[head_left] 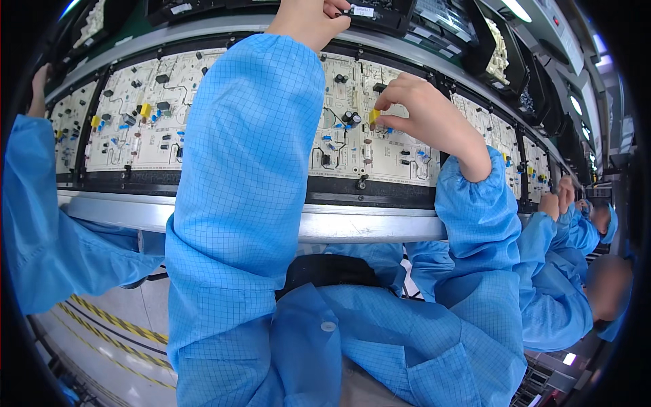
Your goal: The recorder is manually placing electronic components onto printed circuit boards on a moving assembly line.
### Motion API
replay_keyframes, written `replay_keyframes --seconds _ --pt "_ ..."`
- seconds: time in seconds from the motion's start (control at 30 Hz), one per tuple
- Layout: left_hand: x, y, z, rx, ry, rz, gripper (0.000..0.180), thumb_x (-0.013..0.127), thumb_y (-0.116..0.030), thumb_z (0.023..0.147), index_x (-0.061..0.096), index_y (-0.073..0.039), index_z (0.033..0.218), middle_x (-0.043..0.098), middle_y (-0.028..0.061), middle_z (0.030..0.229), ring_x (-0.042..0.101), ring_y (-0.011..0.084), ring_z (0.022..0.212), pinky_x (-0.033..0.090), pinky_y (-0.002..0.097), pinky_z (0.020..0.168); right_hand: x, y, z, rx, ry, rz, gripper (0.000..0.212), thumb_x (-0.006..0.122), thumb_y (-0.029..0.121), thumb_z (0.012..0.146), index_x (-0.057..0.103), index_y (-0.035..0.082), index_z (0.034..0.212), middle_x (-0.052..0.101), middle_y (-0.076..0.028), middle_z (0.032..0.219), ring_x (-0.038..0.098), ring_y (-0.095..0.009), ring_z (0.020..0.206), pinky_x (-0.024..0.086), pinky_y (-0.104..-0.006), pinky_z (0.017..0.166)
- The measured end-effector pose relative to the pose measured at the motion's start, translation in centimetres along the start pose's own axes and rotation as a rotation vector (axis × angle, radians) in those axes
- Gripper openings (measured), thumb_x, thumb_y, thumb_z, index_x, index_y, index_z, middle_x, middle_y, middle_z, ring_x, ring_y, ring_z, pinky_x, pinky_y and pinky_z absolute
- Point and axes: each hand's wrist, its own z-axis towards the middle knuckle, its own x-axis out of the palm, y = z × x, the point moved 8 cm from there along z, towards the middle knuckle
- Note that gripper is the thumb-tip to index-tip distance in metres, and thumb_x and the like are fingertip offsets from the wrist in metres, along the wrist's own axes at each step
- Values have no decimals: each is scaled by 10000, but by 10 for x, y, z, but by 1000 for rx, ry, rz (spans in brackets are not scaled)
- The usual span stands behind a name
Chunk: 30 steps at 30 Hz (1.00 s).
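Right hand: the person's right hand (424, 112) reaches in over the board; thumb and index finger narrow, pinched on a small yellow block component.
Yellow block component (373, 117): between those fingertips, at the board's surface; whether seated in it or just above, cannot tell.
Circuit board (383, 173): pale, directly under the right fingers, populated with small black and blue parts.
Black round capacitors (352, 119): just left of the pinching fingertips, standing on the board.
Left hand: the left hand (308, 26) is well beyond the right fingers, at the upper edge of view; fingers curled, partly cut off; whether they hold anything, cannot tell.
Black bin (385, 17): beside the left fingertips, white label on its near side.
Black frame (332, 195): nearer the body than the right fingers, bordering the board.
Metal rail (373, 222): nearer the body again, running crosswise below the frame.
Co-workers' hands (550, 203): well right of the right fingers, by boards farther along the line.
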Motion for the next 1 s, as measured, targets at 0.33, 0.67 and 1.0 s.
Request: replay_keyframes --seconds 0.33,0.67,1.0 --pt "34 -9 -15 37 372 -121 243 719 -59 781 702 -24 1021 702 93 910 658 138 840 530 267 779 -17 -6 -6 59 -84 32 210 695 157 794 656 26 954 631 -114 871 605 -279 869 484 -365 779" --pt "73 -31 -72 52 606 201 296 685 7 730 627 -13 1020 684 125 855 668 211 795 532 307 736 -81 -82 31 44 -447 -66 195 596 100 882 583 17 1058 610 -89 755 599 -192 695 480 -303 645" --pt "99 -42 -77 73 661 458 251 692 -8 749 594 6 980 675 161 892 663 299 870 536 363 770 -39 -173 160 131 -188 -380 172 569 85 789 589 -19 925 614 -244 850 626 -409 850 522 -455 761"
